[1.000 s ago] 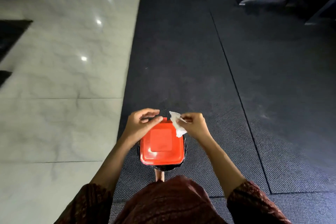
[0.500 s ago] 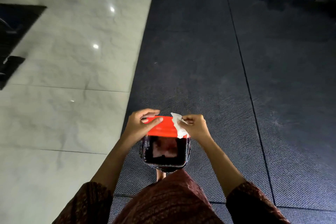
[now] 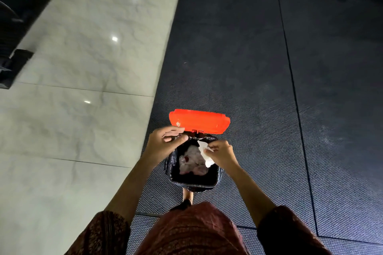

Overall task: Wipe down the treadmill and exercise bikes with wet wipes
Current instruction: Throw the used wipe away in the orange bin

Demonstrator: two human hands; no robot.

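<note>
Dark rubber mat [image 3: 238, 58], glossy marble tiles [image 3: 83, 68], wipe [image 3: 204, 152] above open bin [image 3: 193, 184]

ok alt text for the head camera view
Seen from above, a person's right hand pinches a white wipe over a small black bin with its red lid flipped open; the left hand is at the rim. Crumpled wipes lie inside.

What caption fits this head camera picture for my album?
Right hand pinches a white wipe over the open bin; left hand at its rim, red lid up.

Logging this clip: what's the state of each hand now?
Left hand: curled at the bin, grip unclear.
Right hand: pinching a white wipe over the bin.
</note>
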